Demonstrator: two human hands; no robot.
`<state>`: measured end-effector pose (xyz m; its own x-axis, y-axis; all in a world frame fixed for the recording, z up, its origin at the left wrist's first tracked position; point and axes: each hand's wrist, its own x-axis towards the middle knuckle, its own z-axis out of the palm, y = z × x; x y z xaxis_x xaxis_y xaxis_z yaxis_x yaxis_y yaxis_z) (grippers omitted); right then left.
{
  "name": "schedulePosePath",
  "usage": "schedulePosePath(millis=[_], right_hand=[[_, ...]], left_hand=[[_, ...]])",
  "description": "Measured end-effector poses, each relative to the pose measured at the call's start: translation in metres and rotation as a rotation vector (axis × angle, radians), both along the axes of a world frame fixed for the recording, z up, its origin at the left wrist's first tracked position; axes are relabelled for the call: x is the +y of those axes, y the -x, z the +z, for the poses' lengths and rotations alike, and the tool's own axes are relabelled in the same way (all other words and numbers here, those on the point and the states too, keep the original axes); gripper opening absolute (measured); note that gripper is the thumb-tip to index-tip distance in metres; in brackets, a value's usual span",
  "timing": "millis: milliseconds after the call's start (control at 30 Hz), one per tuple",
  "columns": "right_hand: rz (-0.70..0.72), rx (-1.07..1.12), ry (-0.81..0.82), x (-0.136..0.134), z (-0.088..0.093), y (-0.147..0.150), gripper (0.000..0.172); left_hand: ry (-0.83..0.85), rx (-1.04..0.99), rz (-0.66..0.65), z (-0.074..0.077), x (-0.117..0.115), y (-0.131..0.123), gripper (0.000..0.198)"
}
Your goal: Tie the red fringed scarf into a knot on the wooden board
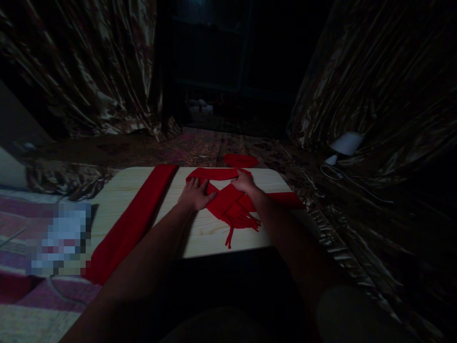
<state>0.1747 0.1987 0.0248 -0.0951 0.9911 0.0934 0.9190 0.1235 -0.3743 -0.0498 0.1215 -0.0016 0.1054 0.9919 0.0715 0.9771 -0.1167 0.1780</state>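
A red fringed scarf (pixel 232 205) lies partly folded on a pale wooden board (pixel 200 233). My left hand (pixel 195 193) rests flat on the scarf's left part, fingers stretched out. On the folded edge at the scarf's upper right, my right hand (pixel 243 183) presses down with its fingers curled over the cloth. The fringe hangs toward the board's near edge. A second long red scarf (pixel 135 219) lies stretched diagonally across the board's left side and runs off onto the bedding.
A small red piece (pixel 240 160) lies beyond the board's far edge. A white lamp (pixel 344 145) with a cord sits at the right. Shiny patterned curtains (pixel 82 66) hang left and right. Striped bedding (pixel 32 295) lies at the lower left. The room is dark.
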Motion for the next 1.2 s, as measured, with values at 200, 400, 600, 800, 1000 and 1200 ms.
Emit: schedulePosePath(millis=[200,400,600,800,1000,1200], right_hand=[[0.08,-0.13,-0.159,-0.01,-0.014,-0.005,0.07],[0.052,-0.015,-0.09,-0.007,-0.012,-0.015,0.065],[0.03,-0.063,-0.208,-0.037,0.01,-0.009,0.033],[0.126,-0.021,-0.068,-0.082,0.023,-0.007,0.018],[0.066,0.193,0.057,-0.095,0.009,-0.024,0.021],[0.077,0.328,0.087,-0.093,-0.002,-0.026,0.026]], left_hand=[[0.012,0.027,0.035,0.002,-0.001,-0.002,0.097],[0.014,0.036,0.047,-0.001,0.001,-0.001,0.099],[0.012,0.03,0.037,0.0,0.0,-0.001,0.099],[0.014,-0.007,0.032,0.002,0.0,0.001,0.098],[-0.294,-0.159,-0.227,0.011,-0.018,-0.002,0.068],[-0.037,-0.081,-0.521,0.01,-0.024,-0.017,0.063]])
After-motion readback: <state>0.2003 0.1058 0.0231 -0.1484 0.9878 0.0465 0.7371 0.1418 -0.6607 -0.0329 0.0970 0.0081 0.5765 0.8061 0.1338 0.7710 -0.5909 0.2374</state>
